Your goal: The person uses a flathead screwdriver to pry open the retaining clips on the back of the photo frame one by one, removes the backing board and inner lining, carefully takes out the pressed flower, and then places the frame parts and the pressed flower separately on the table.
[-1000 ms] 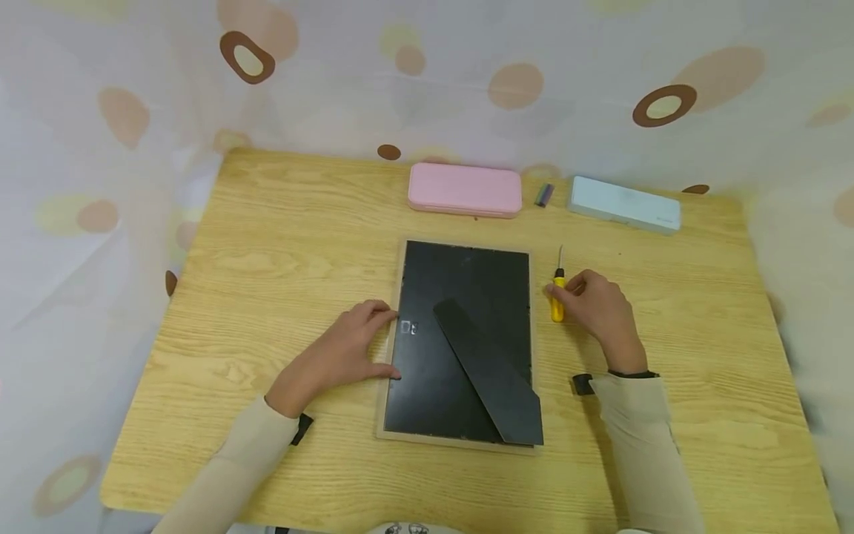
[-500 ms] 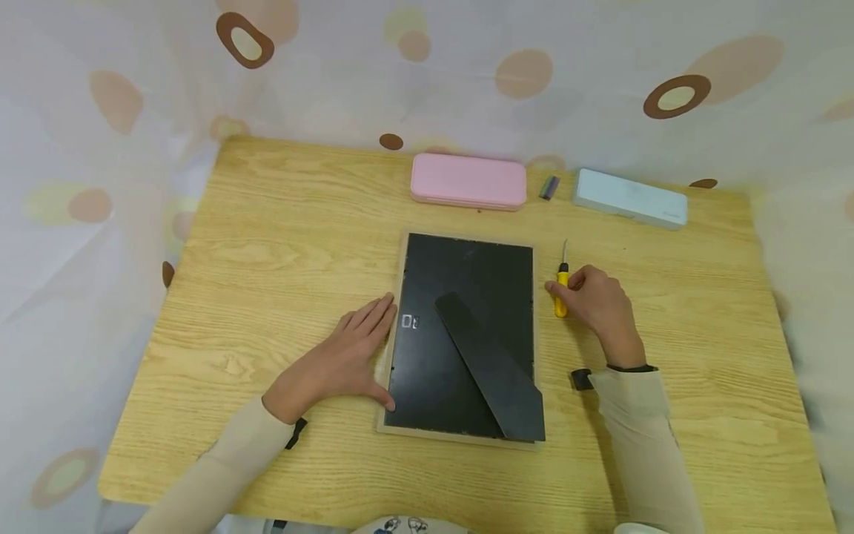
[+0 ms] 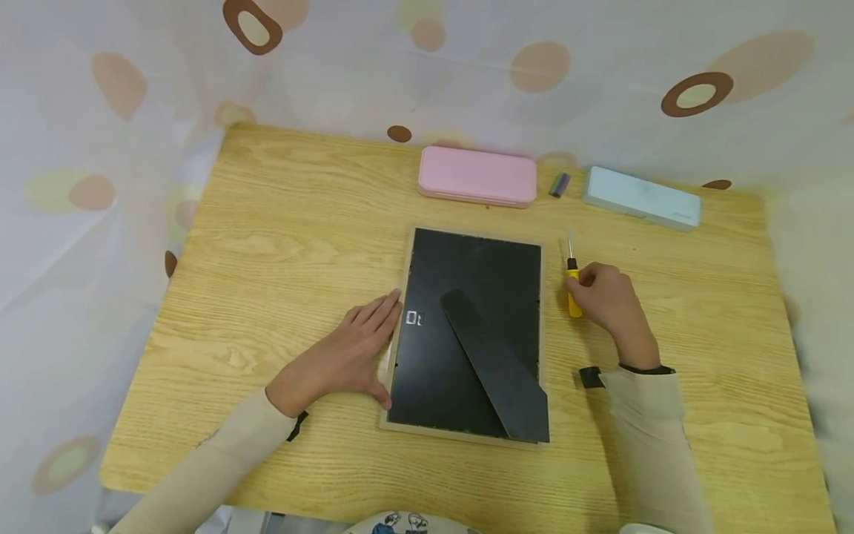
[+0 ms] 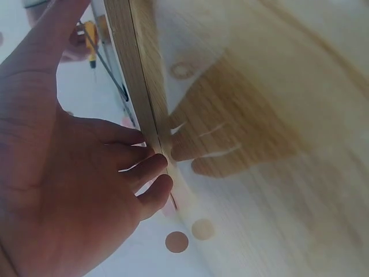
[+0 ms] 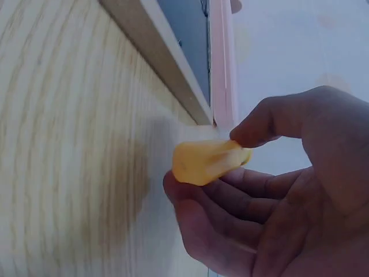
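Note:
A picture frame (image 3: 427, 386) lies face down, its black back panel and slanted stand leg (image 3: 497, 367) showing. Along its left edge rests my left hand (image 3: 350, 352), fingers straight and thumb spread toward the lower left corner. In the left wrist view those fingertips touch the wooden side (image 4: 134, 69) of the frame. To the right of the frame, my right hand (image 3: 612, 308) pinches a screwdriver (image 3: 574, 297) by its yellow handle, shaft pointing away from me. The right wrist view shows the handle (image 5: 199, 161) between thumb and fingers, above the table with a shadow below.
Behind the frame lie a pink case (image 3: 477, 176), a light blue case (image 3: 642, 197) and small coloured pieces (image 3: 560, 185) between them. Bare wooden tabletop (image 3: 287, 245) spreads to the left. A patterned cloth (image 3: 333, 67) hangs at the table's back and sides.
My left fingers have straightened against the frame's edge, and the thumb has slid toward the near corner. The right hand, still pinching the screwdriver, has shifted slightly away from the frame.

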`<state>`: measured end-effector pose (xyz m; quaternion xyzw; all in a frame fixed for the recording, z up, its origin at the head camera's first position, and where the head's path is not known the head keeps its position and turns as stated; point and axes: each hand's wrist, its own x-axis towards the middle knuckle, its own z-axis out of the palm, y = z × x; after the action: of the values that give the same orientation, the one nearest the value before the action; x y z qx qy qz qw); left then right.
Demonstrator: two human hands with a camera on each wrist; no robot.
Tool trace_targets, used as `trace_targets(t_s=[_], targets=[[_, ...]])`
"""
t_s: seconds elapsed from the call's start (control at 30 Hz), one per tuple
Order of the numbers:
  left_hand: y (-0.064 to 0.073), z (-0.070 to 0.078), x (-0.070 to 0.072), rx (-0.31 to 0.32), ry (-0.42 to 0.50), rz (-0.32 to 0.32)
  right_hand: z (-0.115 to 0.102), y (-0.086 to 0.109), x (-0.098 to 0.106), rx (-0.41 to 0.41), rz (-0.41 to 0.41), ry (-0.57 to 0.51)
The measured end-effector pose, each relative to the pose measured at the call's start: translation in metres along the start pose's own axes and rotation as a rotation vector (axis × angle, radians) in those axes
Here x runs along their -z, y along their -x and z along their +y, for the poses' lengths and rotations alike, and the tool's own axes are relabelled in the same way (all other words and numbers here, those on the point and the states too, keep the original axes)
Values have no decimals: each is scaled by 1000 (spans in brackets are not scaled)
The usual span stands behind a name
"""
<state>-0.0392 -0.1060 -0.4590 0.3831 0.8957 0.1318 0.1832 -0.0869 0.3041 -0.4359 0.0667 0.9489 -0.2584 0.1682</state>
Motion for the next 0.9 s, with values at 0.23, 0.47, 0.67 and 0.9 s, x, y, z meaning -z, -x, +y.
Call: trace_targets(t_s=[0.23, 0.47, 0.67, 0.9], targets=[[3, 4, 0, -13, -21, 10, -18, 5, 1, 95, -25, -31], [0, -2, 5, -14, 8, -11, -38, 1, -5, 285, -93, -28], [-11, -11, 14, -24, -16, -2, -58, -9, -16, 364, -170, 21], [-20, -16, 19, -33, -7, -9, -76, -15, -26, 433, -207, 73]])
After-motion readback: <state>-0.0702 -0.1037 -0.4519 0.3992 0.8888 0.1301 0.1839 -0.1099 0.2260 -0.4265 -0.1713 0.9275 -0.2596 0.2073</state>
